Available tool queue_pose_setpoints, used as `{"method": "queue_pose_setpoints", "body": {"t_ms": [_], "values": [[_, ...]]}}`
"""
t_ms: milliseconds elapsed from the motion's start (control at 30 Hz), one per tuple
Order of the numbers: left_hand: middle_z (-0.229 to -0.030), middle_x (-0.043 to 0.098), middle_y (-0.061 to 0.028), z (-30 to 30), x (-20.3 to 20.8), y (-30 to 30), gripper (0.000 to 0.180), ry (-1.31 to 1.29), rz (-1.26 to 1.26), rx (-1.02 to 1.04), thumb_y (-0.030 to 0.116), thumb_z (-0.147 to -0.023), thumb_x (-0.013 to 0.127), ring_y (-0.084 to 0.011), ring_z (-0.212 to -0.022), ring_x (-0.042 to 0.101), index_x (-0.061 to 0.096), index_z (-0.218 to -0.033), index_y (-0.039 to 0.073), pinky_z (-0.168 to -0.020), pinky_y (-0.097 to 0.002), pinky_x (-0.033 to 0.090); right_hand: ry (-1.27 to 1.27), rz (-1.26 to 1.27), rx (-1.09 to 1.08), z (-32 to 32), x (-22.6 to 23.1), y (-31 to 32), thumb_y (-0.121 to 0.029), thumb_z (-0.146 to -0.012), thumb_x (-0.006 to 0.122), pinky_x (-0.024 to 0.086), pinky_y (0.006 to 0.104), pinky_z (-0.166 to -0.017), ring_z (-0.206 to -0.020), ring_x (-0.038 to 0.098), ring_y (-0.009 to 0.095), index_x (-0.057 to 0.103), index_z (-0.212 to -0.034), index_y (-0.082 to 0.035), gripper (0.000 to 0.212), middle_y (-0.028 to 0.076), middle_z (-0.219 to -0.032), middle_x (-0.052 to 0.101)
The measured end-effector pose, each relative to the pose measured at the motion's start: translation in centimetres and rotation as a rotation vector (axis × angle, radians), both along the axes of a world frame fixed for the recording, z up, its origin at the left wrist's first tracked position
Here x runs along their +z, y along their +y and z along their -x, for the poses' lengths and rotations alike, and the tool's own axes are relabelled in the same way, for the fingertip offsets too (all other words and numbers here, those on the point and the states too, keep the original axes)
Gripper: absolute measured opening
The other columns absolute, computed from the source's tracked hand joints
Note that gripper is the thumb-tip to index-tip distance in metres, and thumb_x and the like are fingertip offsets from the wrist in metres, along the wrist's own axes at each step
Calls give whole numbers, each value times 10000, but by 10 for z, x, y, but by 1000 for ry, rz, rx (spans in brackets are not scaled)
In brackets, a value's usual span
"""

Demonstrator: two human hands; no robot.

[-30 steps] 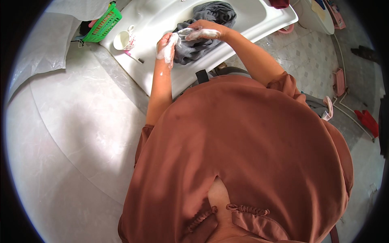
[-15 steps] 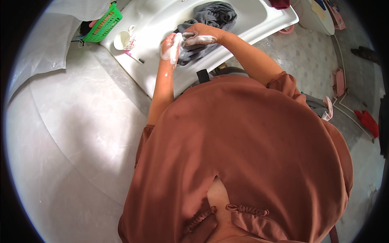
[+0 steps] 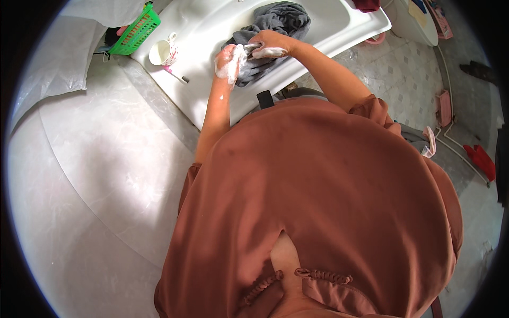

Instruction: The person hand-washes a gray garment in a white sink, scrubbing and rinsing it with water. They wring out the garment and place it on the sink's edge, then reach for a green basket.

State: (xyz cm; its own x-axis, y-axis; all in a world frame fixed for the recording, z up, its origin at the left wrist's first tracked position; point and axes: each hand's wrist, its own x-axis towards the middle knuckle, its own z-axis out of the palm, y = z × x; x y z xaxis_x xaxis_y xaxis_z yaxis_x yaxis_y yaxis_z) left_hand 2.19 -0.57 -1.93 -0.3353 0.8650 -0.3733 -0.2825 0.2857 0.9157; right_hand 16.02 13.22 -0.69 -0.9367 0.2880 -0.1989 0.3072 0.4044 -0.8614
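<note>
A wet grey cloth [image 3: 281, 20] lies bunched in a white washbasin [image 3: 199, 34], trailing over its near edge. My left hand [image 3: 229, 63], covered in white suds, is closed on the cloth's left end. Close beside it on the right, my right hand [image 3: 270, 44] grips the same cloth, with foam along its thumb side. The fingertips of both hands are partly hidden by suds and folds. To the left on the basin ledge stand a white cup with red marks [image 3: 163, 52] and a toothbrush with a pink handle [image 3: 176, 74].
A green plastic basket [image 3: 137, 33] stands at the basin's left end. Dark red cloth [image 3: 367, 4] lies at the right rim. Beyond it is a white tub [image 3: 408, 24]. A red cloth [image 3: 480, 161] hangs by a pipe at the far right.
Both hands have shifted slightly to the right, still on the grey cloth. The cup, toothbrush and basket have stayed where they were.
</note>
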Motion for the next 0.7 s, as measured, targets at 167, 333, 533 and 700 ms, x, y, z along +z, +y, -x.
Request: {"method": "queue_pose_setpoints", "body": {"t_ms": [167, 333, 533, 700], "values": [[-682, 513, 41, 8, -8, 1, 173, -74, -120, 34, 172, -963, 562, -58, -596, 448, 597, -841, 54, -523, -224, 354, 30, 78, -15, 0, 3, 1, -284, -746, 643, 445, 383, -671, -668, 552, 277, 624, -844, 9, 309, 157, -717, 603], [-677, 493, 54, 8, -8, 4, 194, 85, -99, 16, 183, -956, 575, -51, -599, 423, 610, -811, 59, -525, -231, 343, -17, 14, 53, 7, 10, -2, -222, -797, 649, 459, 331, -715, -707, 516, 146, 635, -970, 14, 293, 117, -772, 625], [-677, 492, 58, 10, -6, 4, 203, 90, -32, 5, 192, -957, 577, -52, -602, 421, 607, -812, 53, -530, -232, 349, -35, -28, 5, -2, 4, 10, -283, -752, 656, 461, 370, -710, -740, 602, 282, 649, -929, -5, 330, 173, -823, 660], [-691, 494, 54, 12, 1, 7, 198, 119, -64, -2, 185, -965, 560, -52, -612, 419, 604, -823, 54, -537, -236, 356, -4, 22, 5, 12, 13, -6, -267, -744, 641, 463, 375, -710, -727, 595, 298, 644, -935, -1, 327, 175, -817, 656]]}}
